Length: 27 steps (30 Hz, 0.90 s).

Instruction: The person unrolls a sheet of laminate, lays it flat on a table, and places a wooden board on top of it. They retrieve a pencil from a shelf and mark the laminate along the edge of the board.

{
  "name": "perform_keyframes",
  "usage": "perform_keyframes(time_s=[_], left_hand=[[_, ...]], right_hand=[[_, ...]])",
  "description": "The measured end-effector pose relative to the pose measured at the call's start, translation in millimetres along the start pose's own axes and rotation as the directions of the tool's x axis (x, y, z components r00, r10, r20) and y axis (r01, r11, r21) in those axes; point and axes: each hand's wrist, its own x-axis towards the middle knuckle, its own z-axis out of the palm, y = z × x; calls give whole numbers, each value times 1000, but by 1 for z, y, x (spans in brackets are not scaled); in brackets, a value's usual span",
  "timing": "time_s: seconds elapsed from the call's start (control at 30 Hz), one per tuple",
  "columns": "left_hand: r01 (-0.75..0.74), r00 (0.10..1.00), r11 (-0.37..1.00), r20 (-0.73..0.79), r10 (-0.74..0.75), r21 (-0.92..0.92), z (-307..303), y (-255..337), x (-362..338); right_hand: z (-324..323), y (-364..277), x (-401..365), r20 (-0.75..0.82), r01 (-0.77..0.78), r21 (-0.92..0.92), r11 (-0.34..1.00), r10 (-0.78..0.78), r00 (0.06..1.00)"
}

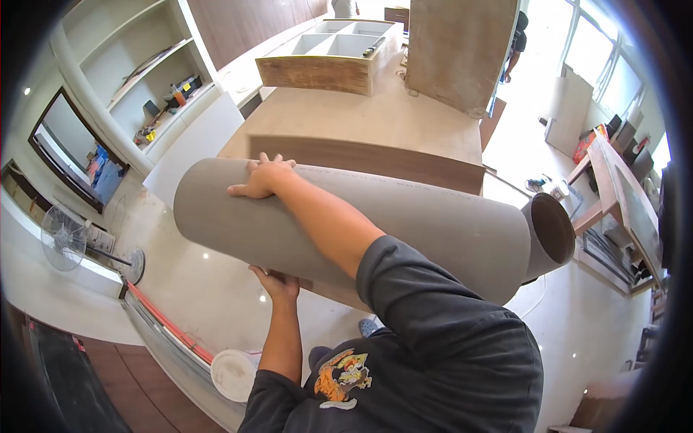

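Observation:
A large grey roll of sheet material (404, 224) lies across in front of me, its dark hollow end (553, 229) to the right. My right hand (266, 177) rests on top of its left part, palm down with the fingers spread. Below the roll, my left hand (278, 283) bears against its underside, thumb outward and the other fingers partly hidden. Just beyond the roll is a wooden board-topped workpiece (346, 112), whose near edge the roll partly covers.
An open compartmented cabinet (314, 72) and an upright wood panel (458, 54) stand on the workpiece. Left are shelves (160, 58), a fan (65, 234), red pipes (170, 321) and a white bucket (232, 375). A wooden frame (621, 195) leans at right. Another person (518, 43) is behind the panel.

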Motion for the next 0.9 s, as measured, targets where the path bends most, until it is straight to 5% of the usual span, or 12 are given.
perform_keyframes(time_s=[0.1,0.2,0.3,0.4,0.43,0.53,0.6,0.7,0.8,0.9], left_hand=[[8,994,994,104,-20,111,-15,24,28],[119,990,981,56,-128,151,-32,39,37],[383,923,923,-60,-381,26,-38,88,36],[186,977,981,-111,-180,47,-75,167,68],[11,992,973,-122,17,230,-75,199,75],[-292,860,552,-39,509,781,-87,281,112],[-393,899,401,253,358,828,-69,322,125],[-388,919,269,393,37,882,-19,343,123],[-339,909,312,395,-136,888,-21,353,147],[-341,894,522,442,-79,782,-10,345,129]], right_hand=[[-3,-13,10,99,-40,-56,998,46,994],[-1,-31,12,84,-10,-95,995,18,996],[28,-52,1,-57,6,-189,982,-17,998],[54,-69,-18,-131,24,-286,958,-64,989],[63,-74,-26,-157,37,-313,949,-90,983],[86,-94,-52,-201,41,-370,928,-123,972],[103,-104,-65,-246,34,-400,916,-143,959],[113,-112,-87,-317,60,-410,910,-204,926],[105,-117,-133,-356,2,-396,918,-156,921],[106,-106,-198,-423,-151,-334,930,-4,906]])
